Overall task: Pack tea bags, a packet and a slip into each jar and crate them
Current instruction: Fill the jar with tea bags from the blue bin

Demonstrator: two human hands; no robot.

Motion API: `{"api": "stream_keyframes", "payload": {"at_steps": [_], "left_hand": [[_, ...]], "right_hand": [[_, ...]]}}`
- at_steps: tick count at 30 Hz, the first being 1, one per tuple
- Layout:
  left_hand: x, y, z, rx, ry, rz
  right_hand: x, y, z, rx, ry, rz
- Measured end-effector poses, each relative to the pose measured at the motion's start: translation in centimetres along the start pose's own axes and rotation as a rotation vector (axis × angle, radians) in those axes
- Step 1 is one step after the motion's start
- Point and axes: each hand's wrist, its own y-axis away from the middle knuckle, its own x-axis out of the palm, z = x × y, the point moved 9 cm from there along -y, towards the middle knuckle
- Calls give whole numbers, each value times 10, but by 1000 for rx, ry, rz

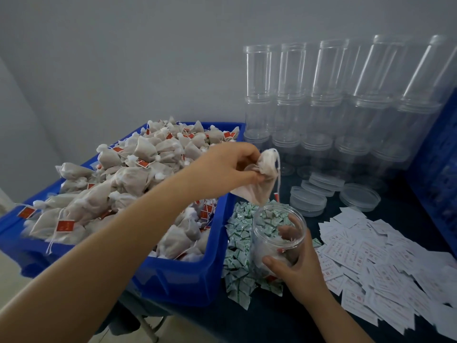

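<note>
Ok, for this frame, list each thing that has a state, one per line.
left hand: pinches tea bags above the jar
tea bags: held, hanging over the jar mouth
right hand: grips the jar
jar: open, no lid, tilted, some bags inside
blue crate: heaped with tea bags
empty jars: stacked, lidless
lids: loose on the table
green packets: loose pile
slips: spread loose

Plain grey wall (123,58) (evenly lit) behind dark table (284,318)
</note>
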Motion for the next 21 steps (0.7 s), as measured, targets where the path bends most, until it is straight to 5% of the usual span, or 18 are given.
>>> {"api": "stream_keyframes", "payload": {"at_steps": [15,21], "left_hand": [[82,-8,0,63,-521,129],[93,-4,-1,96,-553,255]], "right_hand": [[-1,-3,2,-28,-7,-5],[0,-3,2,-16,-16,-3]]}}
